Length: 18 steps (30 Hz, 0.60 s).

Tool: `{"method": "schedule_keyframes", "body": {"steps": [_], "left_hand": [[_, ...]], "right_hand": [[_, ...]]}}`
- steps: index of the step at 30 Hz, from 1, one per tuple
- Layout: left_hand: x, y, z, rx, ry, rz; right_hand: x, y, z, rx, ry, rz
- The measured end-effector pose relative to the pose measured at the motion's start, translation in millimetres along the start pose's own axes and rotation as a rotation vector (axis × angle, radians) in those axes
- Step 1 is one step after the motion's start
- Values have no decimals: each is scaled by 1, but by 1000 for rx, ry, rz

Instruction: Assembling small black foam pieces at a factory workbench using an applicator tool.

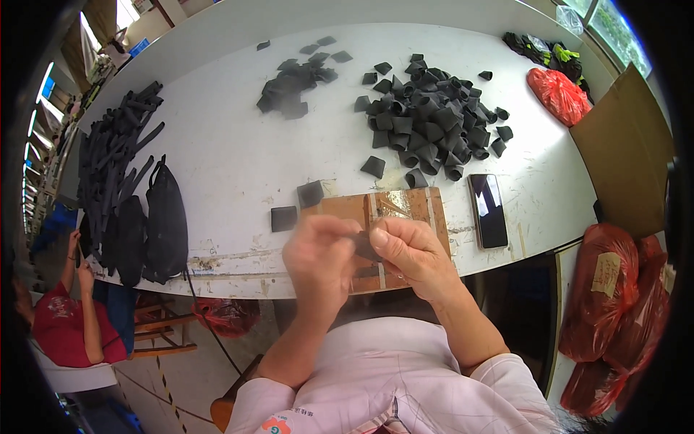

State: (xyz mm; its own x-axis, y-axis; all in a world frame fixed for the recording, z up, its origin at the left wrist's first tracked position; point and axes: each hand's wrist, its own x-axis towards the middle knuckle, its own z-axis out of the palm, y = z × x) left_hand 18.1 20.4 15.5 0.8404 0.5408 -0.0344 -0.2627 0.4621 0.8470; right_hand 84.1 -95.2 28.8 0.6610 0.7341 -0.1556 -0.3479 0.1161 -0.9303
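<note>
Above a brown cardboard-like board (340, 205) at the table's front edge, my hands meet at a small black fabric piece (369, 249). My right hand (419, 257) pinches it between thumb and fingers. On its other side my left hand (318, 257), slightly smeared by motion, has its fingers curled and closed on the piece's edge. Two flat black squares lie near the left hand: one (310, 193) overlaps the board's corner, the other (283, 219) rests on the table. Beyond the board spreads a heap of small black fabric loops (434, 119).
Flat black pieces (293, 87) lie farther back. Black strips (112, 145) and a dark bundle (166, 220) cover the left side. A phone (489, 211) sits right of the board. Red bags (558, 96) and a cardboard sheet (625, 137) stand right. Another person (76, 318) sits at left.
</note>
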Motion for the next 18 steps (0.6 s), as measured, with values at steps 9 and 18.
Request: {"method": "schedule_keyframes", "body": {"steps": [9, 18], "left_hand": [[38, 9, -14, -480, -234, -445], [32, 18, 2, 606, -226, 566]], "right_hand": [[47, 2, -20, 80, -145, -15], [30, 7, -19, -699, 348, -823]]}}
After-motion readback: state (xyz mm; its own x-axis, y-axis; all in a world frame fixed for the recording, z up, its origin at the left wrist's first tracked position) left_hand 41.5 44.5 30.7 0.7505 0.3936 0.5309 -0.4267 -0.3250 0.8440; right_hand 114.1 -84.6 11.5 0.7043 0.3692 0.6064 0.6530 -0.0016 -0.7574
